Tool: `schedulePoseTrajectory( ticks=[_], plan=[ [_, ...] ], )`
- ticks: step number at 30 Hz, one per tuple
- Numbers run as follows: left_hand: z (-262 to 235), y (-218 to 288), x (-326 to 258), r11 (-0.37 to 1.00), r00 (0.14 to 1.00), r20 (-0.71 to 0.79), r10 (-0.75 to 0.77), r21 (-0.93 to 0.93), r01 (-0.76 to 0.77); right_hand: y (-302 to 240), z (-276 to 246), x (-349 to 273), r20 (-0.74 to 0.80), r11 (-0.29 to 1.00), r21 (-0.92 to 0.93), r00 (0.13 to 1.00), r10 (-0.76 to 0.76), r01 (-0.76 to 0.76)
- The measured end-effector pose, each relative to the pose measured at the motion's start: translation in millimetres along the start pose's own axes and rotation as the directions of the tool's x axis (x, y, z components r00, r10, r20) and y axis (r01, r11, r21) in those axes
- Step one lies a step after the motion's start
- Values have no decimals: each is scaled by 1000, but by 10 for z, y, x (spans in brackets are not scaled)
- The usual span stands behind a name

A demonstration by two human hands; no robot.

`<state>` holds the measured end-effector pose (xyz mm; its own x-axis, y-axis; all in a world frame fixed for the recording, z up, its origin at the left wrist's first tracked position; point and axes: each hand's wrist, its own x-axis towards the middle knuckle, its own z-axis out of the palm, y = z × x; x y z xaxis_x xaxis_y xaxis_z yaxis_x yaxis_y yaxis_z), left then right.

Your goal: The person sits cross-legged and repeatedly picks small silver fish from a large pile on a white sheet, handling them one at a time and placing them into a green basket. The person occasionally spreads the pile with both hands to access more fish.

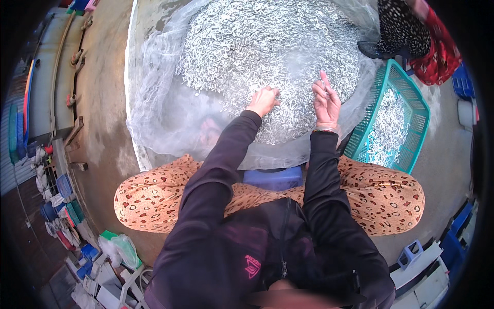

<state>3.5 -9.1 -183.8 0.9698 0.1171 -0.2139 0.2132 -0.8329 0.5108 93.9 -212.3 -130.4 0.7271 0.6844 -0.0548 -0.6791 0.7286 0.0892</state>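
Observation:
In front of me a wide heap of small silvery fish (272, 46) lies on a pale, see-through mesh sheet (159, 98). My left hand (264, 100) reaches down to the near part of the heap, back of the hand up. Its fingers are bent together at the fish, and what lies between them is hidden. To its right my right hand (327, 103) is turned palm up over the heap's edge. Its fingers are curled in with one pointing up, and anything at the fingertips is too small to name. A green plastic basket (423, 116) with more small fish stands on my right.
Beyond the basket another person's leg in dark dotted cloth (404, 28) and a red patterned garment (440, 51) show. A blue plastic stool (272, 178) is between my knees. Crates and bags (121, 250) crowd the lower left; a purple stool (410, 254) sits lower right.

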Motion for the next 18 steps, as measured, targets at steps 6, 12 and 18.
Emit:
schedulePoseTrajectory(
  ticks=[6,12,18],
  plan=[
    [-196,-93,131,980,984,-109,-143,-156,125,-10,78,18,37,992,-119,998,47,-42],
    [-816,-510,-252,53,972,69,-226,-995,83,2,-374,22,-507,312,-835,855,-112,-454],
    [-671,-507,-325,-300,914,157,-375,-953,41,338,-1349,-79,-25,-687,-654,917,-397,-316]
  ],
)
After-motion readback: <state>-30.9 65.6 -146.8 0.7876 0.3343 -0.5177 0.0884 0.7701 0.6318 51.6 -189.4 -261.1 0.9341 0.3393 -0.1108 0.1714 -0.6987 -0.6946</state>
